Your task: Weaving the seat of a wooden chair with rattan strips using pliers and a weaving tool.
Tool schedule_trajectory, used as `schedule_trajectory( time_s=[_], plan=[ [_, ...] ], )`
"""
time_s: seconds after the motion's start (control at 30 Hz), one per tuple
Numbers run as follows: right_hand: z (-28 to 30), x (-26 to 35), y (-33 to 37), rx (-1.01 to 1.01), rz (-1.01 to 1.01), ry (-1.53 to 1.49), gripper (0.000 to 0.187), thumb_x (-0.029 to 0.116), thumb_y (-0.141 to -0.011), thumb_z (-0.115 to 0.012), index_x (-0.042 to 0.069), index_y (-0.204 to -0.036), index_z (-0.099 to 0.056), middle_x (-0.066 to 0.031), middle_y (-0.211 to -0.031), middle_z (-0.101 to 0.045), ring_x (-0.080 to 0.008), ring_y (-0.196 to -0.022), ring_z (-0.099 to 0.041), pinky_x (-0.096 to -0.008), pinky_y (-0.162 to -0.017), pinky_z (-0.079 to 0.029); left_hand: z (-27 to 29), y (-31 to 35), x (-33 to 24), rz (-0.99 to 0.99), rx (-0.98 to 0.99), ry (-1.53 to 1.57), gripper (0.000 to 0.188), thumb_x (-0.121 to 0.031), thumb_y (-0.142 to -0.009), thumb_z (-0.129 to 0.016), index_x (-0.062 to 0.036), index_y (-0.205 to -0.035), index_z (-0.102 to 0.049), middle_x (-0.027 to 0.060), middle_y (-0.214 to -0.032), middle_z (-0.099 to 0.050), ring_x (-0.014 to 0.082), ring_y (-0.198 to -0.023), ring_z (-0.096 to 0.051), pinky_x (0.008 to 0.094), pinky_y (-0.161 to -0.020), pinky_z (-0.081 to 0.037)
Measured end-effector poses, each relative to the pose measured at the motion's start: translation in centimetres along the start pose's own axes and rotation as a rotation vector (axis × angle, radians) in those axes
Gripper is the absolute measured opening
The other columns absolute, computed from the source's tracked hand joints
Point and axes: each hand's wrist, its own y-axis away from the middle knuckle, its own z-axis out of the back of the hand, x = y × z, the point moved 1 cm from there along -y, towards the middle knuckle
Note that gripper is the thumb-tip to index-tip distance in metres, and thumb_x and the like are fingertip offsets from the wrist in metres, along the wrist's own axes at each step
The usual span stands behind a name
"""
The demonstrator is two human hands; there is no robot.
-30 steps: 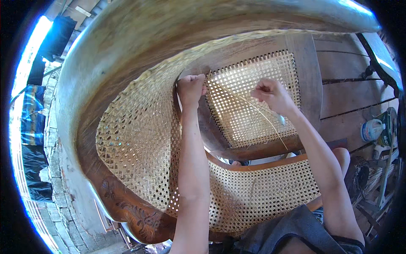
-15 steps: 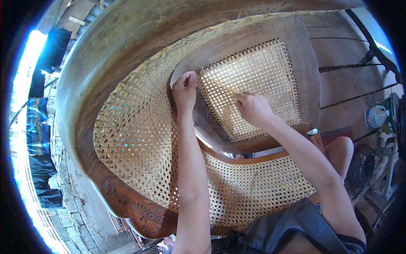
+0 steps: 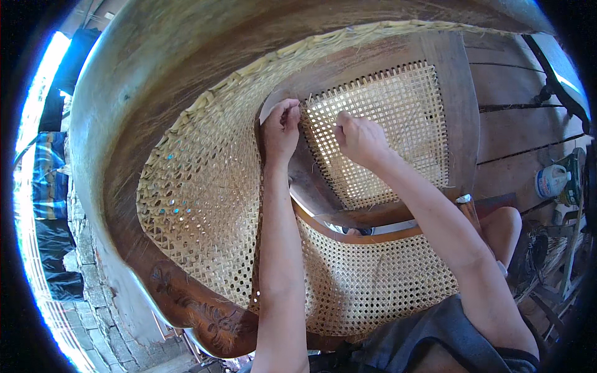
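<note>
Pale woven cane panel (image 3: 385, 133) sits upper centre of frame, set in the dark curved wooden chair frame (image 3: 124, 155). Left hand (image 3: 281, 129) presses curled fingers on the panel's top-left corner, against the wood rim. Right hand (image 3: 359, 138) is closed in a pinch on a thin pale cane strand (image 3: 346, 122), just right of the left hand; the strand is hard to trace past the fingers.

Handling, as a judgement: the strand looks light, thin, springy and likely to kink or split if bent sharply, so grip it close to the weave with fingertips. The open lattice is taut but fragile, so push on the rim rather than mid-panel. The frame looks heavy and stiff, good for bracing.

Edges and room: the wood rim hugs the panel left and right, tight at the corner where both hands work. More free room lies right and down across the panel. A wide woven cane seat (image 3: 199, 205) fills centre left, a second cane section (image 3: 373, 280) lower centre. White plastic jug (image 3: 550, 180) stands far right, well apart.
</note>
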Motion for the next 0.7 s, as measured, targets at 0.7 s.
schedule_trajectory(
  time_s=[0.7],
  plan=[
    [-1.3, -4.1, 0.3, 0.041, 0.117, -0.076, 0.013, 0.017, -0.093, -0.054, 0.007, -0.100, -0.052, -0.0213, -0.071, -0.064, -0.0411, -0.069, -0.065, -0.0522, -0.066, -0.050, -0.5, 0.2, 0.3, -0.028, -0.128, -0.047, 0.016, -0.011, -0.093, -0.067, -0.0029, -0.106, -0.066, 0.0026, -0.091, -0.067, 0.0094, -0.079, -0.063, 0.0246, -0.075, -0.051]
  ],
)
